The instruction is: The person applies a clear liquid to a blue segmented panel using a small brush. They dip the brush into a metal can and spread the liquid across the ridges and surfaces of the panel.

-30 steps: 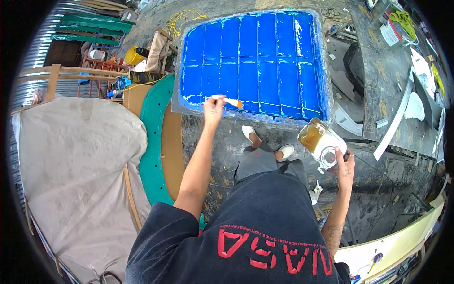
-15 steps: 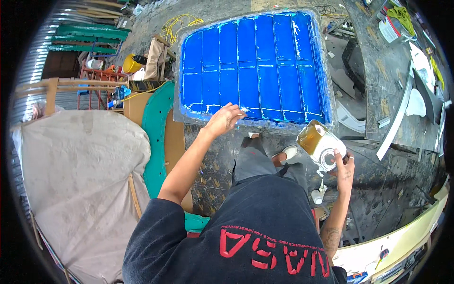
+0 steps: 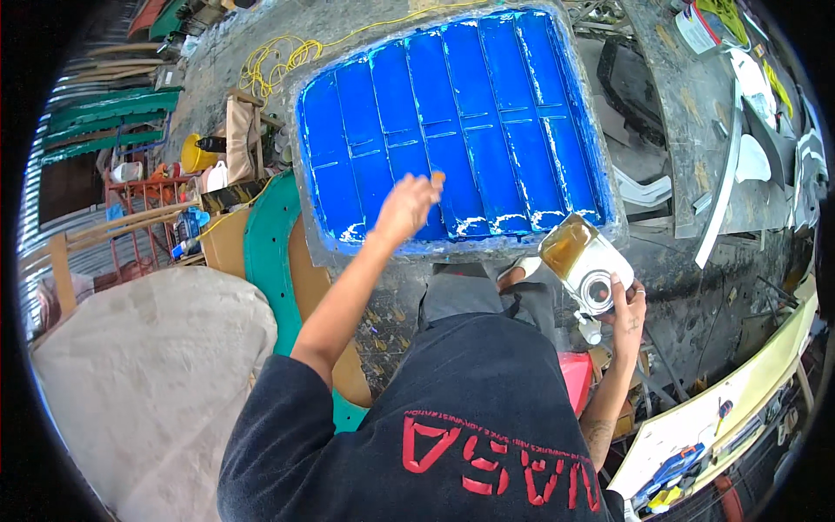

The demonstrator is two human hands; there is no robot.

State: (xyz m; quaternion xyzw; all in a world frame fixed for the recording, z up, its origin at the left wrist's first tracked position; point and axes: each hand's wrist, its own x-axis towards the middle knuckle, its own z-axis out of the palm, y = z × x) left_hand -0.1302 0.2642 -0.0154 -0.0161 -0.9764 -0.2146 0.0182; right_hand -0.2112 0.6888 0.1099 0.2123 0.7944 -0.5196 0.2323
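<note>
We seem mid-brushing: at twelve o'clock our left hand (image 3: 409, 209) pinches a brush (image 3: 438, 177) (mostly hidden) over a blue panel (image 3: 400, 104); at three, our right hand (image 3: 628, 311) grips a container (image 3: 584, 256). Redipping calls for steadiness.

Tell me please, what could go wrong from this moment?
The right hand grips the white container at one end, with amber liquid toward the other; a slip or tilt might spill it.

The orange-tipped brush in the left hand is over the blue panel, so a drip could perhaps land there.
</note>
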